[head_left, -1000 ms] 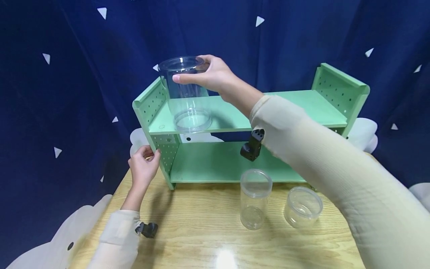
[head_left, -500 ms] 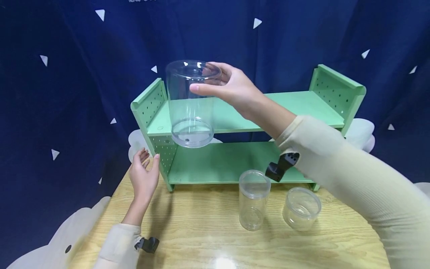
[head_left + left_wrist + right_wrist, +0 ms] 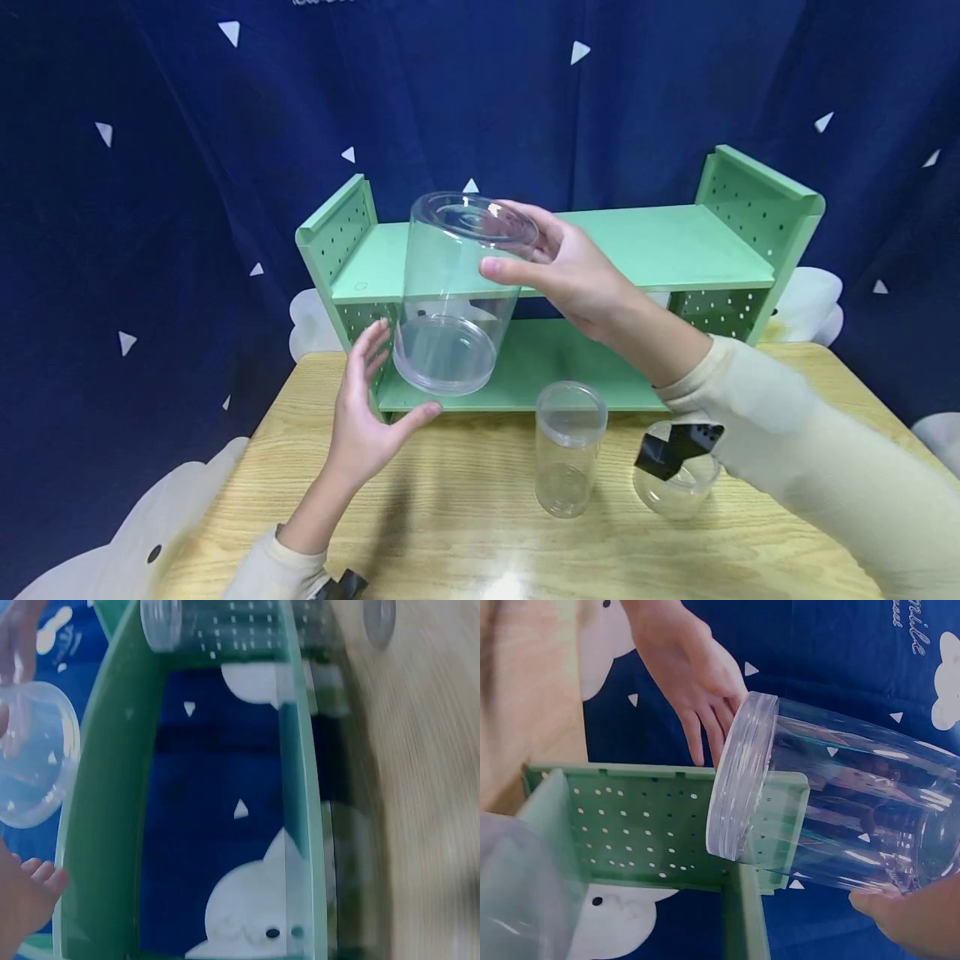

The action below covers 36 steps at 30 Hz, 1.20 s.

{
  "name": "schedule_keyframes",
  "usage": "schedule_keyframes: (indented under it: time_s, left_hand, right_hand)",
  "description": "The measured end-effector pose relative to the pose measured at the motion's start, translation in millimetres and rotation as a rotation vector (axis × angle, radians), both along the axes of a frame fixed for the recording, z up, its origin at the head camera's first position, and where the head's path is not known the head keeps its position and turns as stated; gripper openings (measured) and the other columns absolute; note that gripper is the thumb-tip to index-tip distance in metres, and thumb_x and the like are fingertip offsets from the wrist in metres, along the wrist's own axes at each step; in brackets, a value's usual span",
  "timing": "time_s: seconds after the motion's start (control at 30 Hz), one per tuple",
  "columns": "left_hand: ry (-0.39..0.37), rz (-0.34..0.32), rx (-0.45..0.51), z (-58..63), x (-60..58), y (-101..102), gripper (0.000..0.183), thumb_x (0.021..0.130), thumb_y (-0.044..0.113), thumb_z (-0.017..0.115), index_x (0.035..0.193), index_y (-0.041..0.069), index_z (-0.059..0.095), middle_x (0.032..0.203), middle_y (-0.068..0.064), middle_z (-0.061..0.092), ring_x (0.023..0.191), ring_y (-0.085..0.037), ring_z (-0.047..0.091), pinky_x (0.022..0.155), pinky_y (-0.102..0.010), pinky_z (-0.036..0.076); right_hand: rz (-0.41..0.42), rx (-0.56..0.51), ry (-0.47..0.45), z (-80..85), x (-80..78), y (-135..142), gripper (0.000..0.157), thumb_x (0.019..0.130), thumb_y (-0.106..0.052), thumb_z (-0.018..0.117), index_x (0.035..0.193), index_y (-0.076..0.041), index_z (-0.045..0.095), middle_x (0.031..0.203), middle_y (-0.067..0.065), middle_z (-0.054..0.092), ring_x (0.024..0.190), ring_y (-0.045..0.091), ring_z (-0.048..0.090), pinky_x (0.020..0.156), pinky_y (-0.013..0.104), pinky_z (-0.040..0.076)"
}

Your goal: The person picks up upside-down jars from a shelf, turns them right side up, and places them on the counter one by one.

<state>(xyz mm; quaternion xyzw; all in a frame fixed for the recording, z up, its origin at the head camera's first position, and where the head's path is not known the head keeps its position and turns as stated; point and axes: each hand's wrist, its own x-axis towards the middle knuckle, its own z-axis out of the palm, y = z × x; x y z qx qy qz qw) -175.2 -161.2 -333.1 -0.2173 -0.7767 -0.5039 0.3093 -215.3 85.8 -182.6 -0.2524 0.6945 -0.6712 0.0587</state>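
Note:
A large clear plastic jar (image 3: 457, 292) is held tilted in the air in front of the green shelf. My right hand (image 3: 577, 267) grips it near its upper end, thumb in front and fingers behind. The thicker ribbed rim (image 3: 742, 776) is at the lower end, on the left hand's side, in the right wrist view. My left hand (image 3: 367, 425) is just left of and below that end, its fingers and thumb spread. Whether it touches the jar, I cannot tell. In the left wrist view, the jar's round end (image 3: 37, 761) shows above the left fingers (image 3: 45, 877).
The green two-tier shelf (image 3: 637, 250) with perforated sides stands at the back of the wooden table (image 3: 450, 500). In front of it are a tall clear jar (image 3: 570, 450) and a short clear jar (image 3: 675, 492), partly behind the right wrist camera. A dark blue curtain (image 3: 487, 92) hangs behind.
The jar has come down and right from over the upper shelf, and its lower end now points toward the left. My left hand has moved right from the shelf's side and spread its fingers.

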Motion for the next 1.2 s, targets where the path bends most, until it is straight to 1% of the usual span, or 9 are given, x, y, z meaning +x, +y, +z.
schedule_keyframes:
  time_s: [0.13, 0.3, 0.43, 0.57, 0.77, 0.87, 0.97, 1.1, 1.2]
  left_hand:
    - [-0.107, -0.196, 0.065, -0.7, 7.8, 10.1, 0.110, 0.069, 0.029, 0.089, 0.155, 0.013, 0.022, 0.159, -0.011, 0.033, 0.143, -0.009, 0.037, 0.118, -0.011, 0.031]
    - [-0.098, -0.358, 0.165, -4.1, 10.9, 19.6, 0.105, 0.075, 0.043, 0.082, 0.153, 0.005, 0.023, 0.156, -0.025, 0.033, 0.139, -0.007, 0.043, 0.117, -0.015, 0.035]
    - [-0.101, -0.373, 0.188, -3.7, 13.7, 23.7, 0.095, 0.077, 0.025, 0.084, 0.150, 0.001, 0.028, 0.151, -0.028, 0.039, 0.136, -0.009, 0.047, 0.117, -0.018, 0.038]
    - [-0.122, -0.363, 0.197, -1.3, 17.7, 25.8, 0.093, 0.067, -0.003, 0.080, 0.147, 0.000, 0.033, 0.148, -0.021, 0.046, 0.134, -0.011, 0.050, 0.115, -0.020, 0.041]
    - [-0.012, -0.341, 0.162, 7.8, 20.1, 18.6, 0.092, 0.060, -0.002, 0.082, 0.143, -0.002, 0.041, 0.141, -0.005, 0.055, 0.126, -0.011, 0.055, 0.108, -0.020, 0.049]
    - [0.076, -0.299, 0.085, 17.7, 20.4, 11.6, 0.092, 0.059, 0.005, 0.085, 0.142, -0.002, 0.043, 0.140, -0.012, 0.055, 0.124, -0.011, 0.056, 0.108, -0.019, 0.048]
    - [0.174, -0.228, -0.040, 29.9, 20.4, 5.8, 0.091, 0.062, 0.018, 0.088, 0.140, -0.002, 0.045, 0.138, -0.019, 0.055, 0.128, -0.013, 0.054, 0.113, -0.020, 0.044]
    - [0.261, -0.130, -0.235, 45.9, 23.6, 3.0, 0.095, 0.063, 0.034, 0.087, 0.140, -0.003, 0.047, 0.137, -0.019, 0.057, 0.131, -0.019, 0.052, 0.117, -0.020, 0.039]
    - [0.265, -0.109, -0.357, 56.3, 27.4, 4.0, 0.100, 0.058, 0.034, 0.089, 0.141, -0.002, 0.046, 0.139, -0.018, 0.056, 0.132, -0.025, 0.050, 0.118, -0.020, 0.037]
  right_hand:
    - [0.052, -0.103, -0.030, -18.1, 4.8, 7.4, 0.093, 0.078, -0.030, 0.083, 0.152, -0.010, 0.031, 0.154, 0.010, 0.042, 0.144, 0.020, 0.041, 0.125, 0.037, 0.030]
    - [0.117, -0.177, -0.087, -35.6, 13.5, 18.9, 0.094, 0.082, -0.033, 0.079, 0.154, -0.009, 0.025, 0.158, 0.014, 0.036, 0.148, 0.027, 0.035, 0.126, 0.035, 0.027]
    - [0.168, -0.241, -0.119, -45.3, 18.7, 27.1, 0.104, 0.078, -0.041, 0.080, 0.156, -0.008, 0.020, 0.161, 0.013, 0.029, 0.151, 0.029, 0.029, 0.125, 0.032, 0.026]
    - [0.218, -0.286, -0.122, -56.9, 20.8, 36.0, 0.106, 0.079, -0.040, 0.080, 0.157, -0.009, 0.014, 0.164, 0.011, 0.022, 0.152, 0.030, 0.025, 0.122, 0.026, 0.030]
    - [0.258, -0.220, -0.041, -75.5, 19.9, 54.8, 0.096, 0.087, -0.029, 0.075, 0.157, -0.008, 0.012, 0.165, 0.015, 0.017, 0.145, 0.014, 0.038, 0.116, 0.018, 0.036]
    - [0.222, -0.169, 0.039, -73.7, 24.0, 61.7, 0.096, 0.085, -0.018, 0.076, 0.157, -0.009, 0.013, 0.164, 0.016, 0.018, 0.145, 0.009, 0.038, 0.116, 0.015, 0.034]
    - [0.140, -0.091, 0.211, -66.6, 28.4, 64.9, 0.103, 0.077, -0.004, 0.081, 0.157, -0.008, 0.015, 0.163, 0.016, 0.020, 0.148, 0.008, 0.032, 0.118, 0.013, 0.031]
    - [-0.062, 0.179, 0.551, -55.1, 35.3, 62.6, 0.119, 0.059, -0.003, 0.092, 0.155, -0.010, 0.023, 0.162, 0.010, 0.029, 0.149, 0.013, 0.030, 0.121, 0.016, 0.030]
    - [-0.189, 0.438, 0.769, -50.1, 40.7, 58.8, 0.124, 0.052, -0.022, 0.097, 0.155, -0.013, 0.027, 0.160, 0.005, 0.033, 0.148, 0.021, 0.033, 0.123, 0.033, 0.033]
